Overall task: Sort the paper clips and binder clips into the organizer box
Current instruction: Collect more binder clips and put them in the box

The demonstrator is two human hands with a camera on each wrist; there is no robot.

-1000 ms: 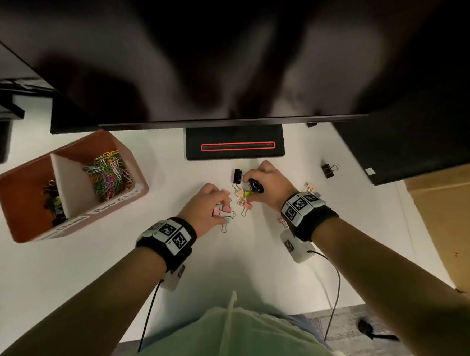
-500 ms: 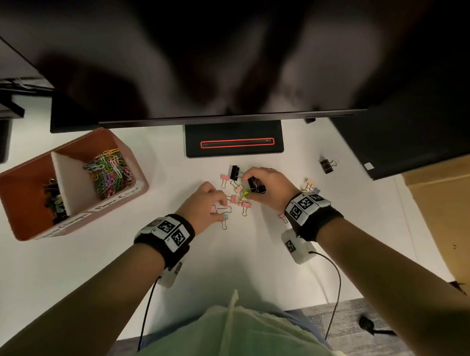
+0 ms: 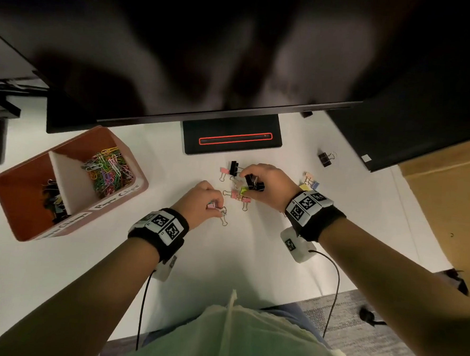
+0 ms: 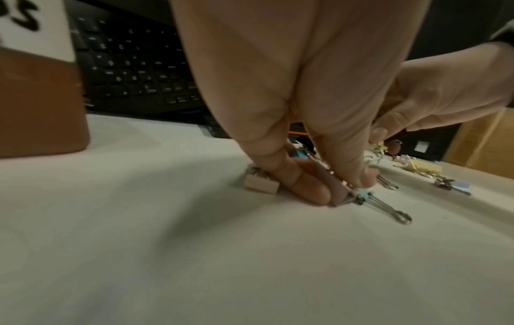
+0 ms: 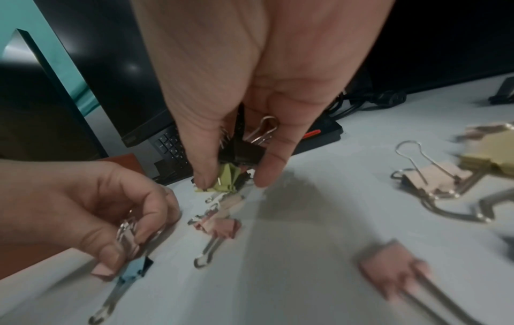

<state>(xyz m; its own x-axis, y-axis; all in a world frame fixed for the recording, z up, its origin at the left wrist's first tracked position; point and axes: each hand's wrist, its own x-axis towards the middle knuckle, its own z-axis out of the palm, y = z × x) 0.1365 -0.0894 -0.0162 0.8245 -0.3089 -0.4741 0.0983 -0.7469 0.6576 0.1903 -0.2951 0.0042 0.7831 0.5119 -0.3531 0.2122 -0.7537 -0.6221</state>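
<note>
Far left on the white surface sits the brown organizer box. Its left compartment has dark binder clips in it, and the right one is full of colored paper clips. A white divider splits the two.

Moving right, the left hand is down on the surface with its fingers curled round a pink binder clip. A teal clip is right up against it, wire handle lying flat. The left wrist view also shows a beige clip touching the curled fingers, which the head view hides under the hand.

Between the hands there's a loose bunch of pink clips on the surface. A black clip lies just beyond them, in front of the monitor base.

The right hand has its fingers wrapped on a couple of black binder clips, with thumb and fingertip pinching a green clip just off the surface. Only the right wrist view really shows that green one.

Further right lie more pastel clips, yellow, pink and blue. A lone black clip sits well apart near the second monitor. A keyboard behind the box shows up in the left wrist view.
</note>
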